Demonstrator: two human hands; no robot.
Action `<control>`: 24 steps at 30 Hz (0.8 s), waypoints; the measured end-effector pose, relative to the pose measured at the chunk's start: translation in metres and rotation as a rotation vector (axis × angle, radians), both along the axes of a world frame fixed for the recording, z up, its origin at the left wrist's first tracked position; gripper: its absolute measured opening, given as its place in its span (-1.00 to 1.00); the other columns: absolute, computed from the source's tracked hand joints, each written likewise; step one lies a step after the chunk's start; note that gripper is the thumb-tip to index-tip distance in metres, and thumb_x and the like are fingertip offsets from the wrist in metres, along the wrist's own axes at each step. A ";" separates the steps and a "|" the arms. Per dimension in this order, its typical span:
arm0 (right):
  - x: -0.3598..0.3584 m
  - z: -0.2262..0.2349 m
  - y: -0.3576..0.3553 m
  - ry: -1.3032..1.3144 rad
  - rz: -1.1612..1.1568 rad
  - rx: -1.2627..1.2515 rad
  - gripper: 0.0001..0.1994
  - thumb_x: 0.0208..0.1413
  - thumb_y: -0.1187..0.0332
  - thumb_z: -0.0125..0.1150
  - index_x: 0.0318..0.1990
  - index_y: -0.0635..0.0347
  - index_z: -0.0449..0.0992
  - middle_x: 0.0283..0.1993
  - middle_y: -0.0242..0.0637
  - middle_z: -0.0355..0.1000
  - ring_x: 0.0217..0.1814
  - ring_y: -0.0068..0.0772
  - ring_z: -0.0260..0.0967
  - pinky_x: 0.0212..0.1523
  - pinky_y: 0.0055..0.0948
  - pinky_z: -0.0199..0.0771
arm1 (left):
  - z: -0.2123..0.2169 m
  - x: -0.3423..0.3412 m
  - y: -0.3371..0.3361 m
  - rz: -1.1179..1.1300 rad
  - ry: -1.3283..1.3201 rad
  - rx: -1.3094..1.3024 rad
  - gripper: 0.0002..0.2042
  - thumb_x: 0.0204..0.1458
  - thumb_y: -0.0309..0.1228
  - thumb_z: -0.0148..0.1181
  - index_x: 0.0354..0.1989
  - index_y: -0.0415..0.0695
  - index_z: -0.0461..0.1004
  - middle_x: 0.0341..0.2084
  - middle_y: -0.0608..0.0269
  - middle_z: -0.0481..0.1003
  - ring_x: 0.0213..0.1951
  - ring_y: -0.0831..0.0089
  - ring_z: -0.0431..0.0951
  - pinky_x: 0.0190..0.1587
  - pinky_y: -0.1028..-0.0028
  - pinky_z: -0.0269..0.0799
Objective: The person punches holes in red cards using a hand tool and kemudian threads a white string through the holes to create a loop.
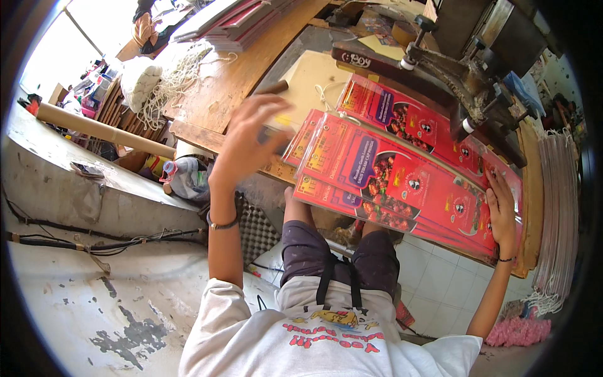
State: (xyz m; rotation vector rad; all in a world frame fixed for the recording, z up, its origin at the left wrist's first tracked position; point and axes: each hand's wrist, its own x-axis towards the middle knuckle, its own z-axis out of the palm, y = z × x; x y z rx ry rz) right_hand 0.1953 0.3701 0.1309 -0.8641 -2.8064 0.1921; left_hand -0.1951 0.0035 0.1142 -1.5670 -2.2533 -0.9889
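Several red printed sheets [408,179] with food pictures lie fanned and overlapping in front of me, with glossy, clear-looking edges. A thin pale strip with a cord loop [326,94] at its left end runs along one of them. My right hand [500,213] lies flat with its fingers stretched out on the right end of the sheets. My left hand [254,138] is raised beside their left end, blurred by motion, its fingers apart and nothing visible in them. Further red sheets [389,113] lie under the dark bar of a bench machine [440,94].
A wooden table [201,94] stretches to the far left, bearing a bundle of white cords [166,88] and a stack of boards [235,25]. Bundled strips [559,207] with white cords hang at the right. A cardboard tube [103,130] leans over a low wall at the left.
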 end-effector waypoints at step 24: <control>-0.168 0.041 -0.169 0.245 1.017 0.105 -0.71 -0.06 0.33 0.33 -0.13 0.04 0.52 -0.13 -0.38 0.48 -0.02 -0.27 0.39 0.05 -0.18 0.35 | -0.001 -0.056 0.001 0.456 0.127 -0.140 -0.67 0.08 -0.23 0.20 -0.05 -0.15 0.54 -0.07 0.11 0.52 0.03 0.20 0.47 0.17 0.20 0.18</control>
